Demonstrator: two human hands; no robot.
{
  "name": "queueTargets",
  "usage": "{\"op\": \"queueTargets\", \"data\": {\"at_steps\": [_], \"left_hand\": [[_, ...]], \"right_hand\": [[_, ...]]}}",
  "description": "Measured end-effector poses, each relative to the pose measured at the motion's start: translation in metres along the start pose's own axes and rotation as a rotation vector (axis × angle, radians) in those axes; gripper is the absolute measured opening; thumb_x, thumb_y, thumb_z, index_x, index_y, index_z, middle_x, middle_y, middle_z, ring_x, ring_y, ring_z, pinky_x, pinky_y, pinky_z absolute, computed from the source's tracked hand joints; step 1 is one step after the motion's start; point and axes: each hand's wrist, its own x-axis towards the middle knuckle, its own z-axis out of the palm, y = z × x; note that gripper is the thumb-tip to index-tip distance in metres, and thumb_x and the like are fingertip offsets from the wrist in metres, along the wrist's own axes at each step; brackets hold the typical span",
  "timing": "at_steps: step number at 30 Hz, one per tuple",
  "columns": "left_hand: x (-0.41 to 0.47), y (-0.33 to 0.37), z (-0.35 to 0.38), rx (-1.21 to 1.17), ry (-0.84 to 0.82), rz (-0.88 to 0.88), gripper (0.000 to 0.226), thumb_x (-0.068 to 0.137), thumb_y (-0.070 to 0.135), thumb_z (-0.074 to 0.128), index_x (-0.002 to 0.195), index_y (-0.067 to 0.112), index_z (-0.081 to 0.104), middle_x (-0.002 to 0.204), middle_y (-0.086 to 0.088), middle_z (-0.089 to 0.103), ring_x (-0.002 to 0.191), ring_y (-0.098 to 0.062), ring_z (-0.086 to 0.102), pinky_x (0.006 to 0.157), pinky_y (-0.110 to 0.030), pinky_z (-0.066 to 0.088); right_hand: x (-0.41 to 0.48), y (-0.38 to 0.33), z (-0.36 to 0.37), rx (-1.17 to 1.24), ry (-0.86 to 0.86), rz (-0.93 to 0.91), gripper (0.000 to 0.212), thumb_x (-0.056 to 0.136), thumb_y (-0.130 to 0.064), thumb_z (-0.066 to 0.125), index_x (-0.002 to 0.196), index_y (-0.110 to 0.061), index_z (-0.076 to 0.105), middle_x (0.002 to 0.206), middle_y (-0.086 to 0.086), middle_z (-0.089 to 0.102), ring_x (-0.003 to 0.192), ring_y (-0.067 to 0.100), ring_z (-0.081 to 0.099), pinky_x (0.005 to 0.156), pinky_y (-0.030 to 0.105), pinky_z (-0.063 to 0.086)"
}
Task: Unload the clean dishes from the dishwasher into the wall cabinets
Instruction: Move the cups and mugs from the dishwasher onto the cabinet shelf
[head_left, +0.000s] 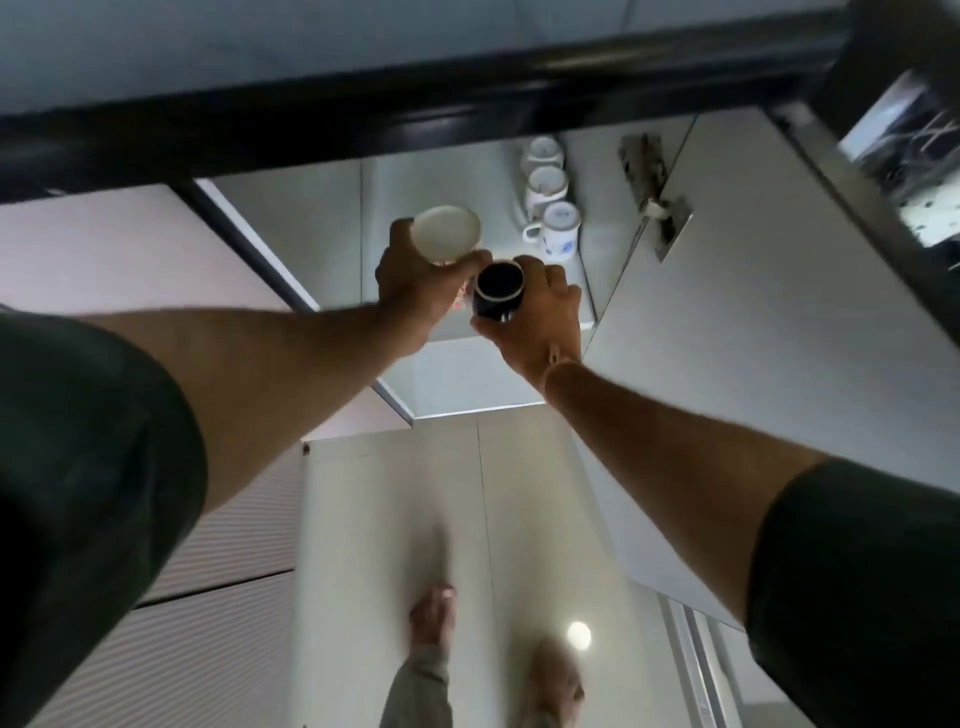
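I look up into the open wall cabinet (457, 171) with both arms raised. My left hand (415, 291) holds a white cup (445, 234), its fingers (470, 260) wrapped round the cup's side so the pale base faces me. My right hand (540, 317) holds a dark cup (497, 291) with a thin white rim, fingers closed about its body. The two cups sit just beside each other, the dark one lower and to the right of the white one, and my two hands nearly touch between them.

Beyond my right fingers, toward the back right of the cabinet shelf (415, 182), three white mugs (550, 202) stand in a row, one behind another, the nearest bearing blue print. They are near the dark cup but apart from it. To the left of the mugs and beyond my left fingers the shelf is bare, giving open room.

The cabinet's front edge (467, 405) lies below my wrists. The open door (779, 312) swings out just right of my right hand, with its metal hinge (654, 197) above and right of my fingers. A dark band (363, 109) crosses above the mugs. Left of my left forearm is the cabinet's side panel edge (249, 244).
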Motion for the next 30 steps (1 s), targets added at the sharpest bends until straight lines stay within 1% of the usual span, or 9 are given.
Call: {"op": "queueTargets", "data": {"at_steps": [6,10,13,17,19,22,25,27,30], "left_hand": [[0.067,-0.025,0.035,-0.009,-0.071,0.014,0.084,0.057,0.052,0.088,0.127,0.027,0.049,0.112,0.01,0.059,0.1,-0.012,0.055,0.07,-0.014,0.041],[0.099,-0.036,0.056,-0.01,-0.05,0.045,0.086,0.055,0.056,0.086,0.127,0.027,0.049,0.115,0.008,0.062,0.104,-0.014,0.057,0.082,-0.021,0.047],[0.117,-0.034,0.066,-0.023,-0.038,0.072,0.086,0.054,0.056,0.085,0.127,0.027,0.049,0.116,0.006,0.063,0.105,-0.016,0.059,0.088,-0.025,0.052],[0.13,-0.034,0.072,-0.073,-0.017,0.094,0.086,0.051,0.054,0.085,0.125,0.027,0.05,0.115,0.005,0.063,0.104,-0.018,0.06,0.089,-0.031,0.054],[0.133,-0.037,0.075,-0.097,-0.02,0.109,0.084,0.054,0.05,0.086,0.126,0.026,0.048,0.115,0.004,0.063,0.104,-0.017,0.06,0.089,-0.03,0.054],[0.134,-0.04,0.077,-0.116,-0.047,0.138,0.079,0.062,0.043,0.086,0.126,0.023,0.044,0.115,0.002,0.063,0.103,-0.018,0.06,0.086,-0.027,0.054],[0.136,-0.04,0.078,-0.12,-0.047,0.137,0.074,0.065,0.04,0.085,0.122,0.022,0.042,0.111,0.004,0.063,0.099,-0.018,0.061,0.08,-0.023,0.052],[0.138,-0.041,0.079,-0.124,-0.053,0.14,0.073,0.063,0.041,0.085,0.121,0.023,0.043,0.108,0.006,0.064,0.099,-0.018,0.061,0.081,-0.025,0.053],[0.141,-0.04,0.081,-0.129,-0.069,0.129,0.074,0.059,0.043,0.085,0.121,0.028,0.047,0.109,0.009,0.065,0.1,-0.016,0.062,0.086,-0.03,0.054]], "right_hand": [[0.052,0.016,0.047,0.004,0.043,0.061,0.069,0.07,-0.039,0.078,0.129,-0.02,0.047,0.124,0.005,0.053,0.11,0.03,0.044,0.082,0.035,0.043],[0.076,0.021,0.067,0.039,0.117,0.12,0.073,0.069,-0.039,0.078,0.13,-0.016,0.043,0.124,0.006,0.054,0.11,0.03,0.044,0.085,0.041,0.047],[0.088,0.021,0.075,0.065,0.185,0.137,0.08,0.067,-0.039,0.08,0.132,-0.012,0.041,0.125,0.007,0.054,0.11,0.031,0.045,0.087,0.041,0.047],[0.096,0.02,0.081,0.086,0.254,0.129,0.076,0.067,-0.036,0.084,0.13,-0.018,0.045,0.13,0.007,0.043,0.111,0.03,0.045,0.089,0.038,0.05],[0.097,0.02,0.085,0.107,0.29,0.14,0.077,0.067,-0.035,0.085,0.131,-0.02,0.046,0.129,0.008,0.039,0.11,0.029,0.046,0.09,0.039,0.051],[0.098,0.02,0.09,0.106,0.307,0.168,0.081,0.068,-0.034,0.086,0.134,-0.018,0.042,0.129,0.009,0.04,0.11,0.029,0.046,0.092,0.038,0.05],[0.099,0.018,0.091,0.146,0.347,0.197,0.075,0.066,-0.032,0.086,0.123,-0.012,0.042,0.125,0.009,0.044,0.107,0.03,0.048,0.093,0.043,0.049],[0.101,0.019,0.091,0.17,0.367,0.203,0.07,0.067,-0.029,0.086,0.118,-0.011,0.042,0.122,0.008,0.046,0.105,0.029,0.049,0.093,0.044,0.048],[0.103,0.021,0.088,0.211,0.364,0.213,0.069,0.069,-0.027,0.085,0.121,-0.011,0.042,0.125,0.007,0.046,0.109,0.028,0.048,0.096,0.04,0.047]]}}
